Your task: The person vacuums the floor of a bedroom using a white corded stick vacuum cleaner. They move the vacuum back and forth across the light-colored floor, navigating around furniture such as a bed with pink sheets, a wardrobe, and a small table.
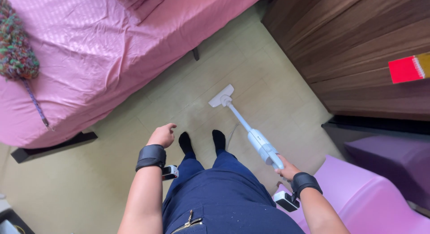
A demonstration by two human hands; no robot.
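White stick vacuum (251,131) — handle inside right hand (286,169) fingers, head ahead on floor (112,171).

Single head view, facing steeply down, floor (251,81) near

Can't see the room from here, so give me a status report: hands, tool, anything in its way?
Right hand gripping white stick vacuum. Left hand empty, loosely curled. Vacuum head on floor, between pink bed and wooden cabinet.
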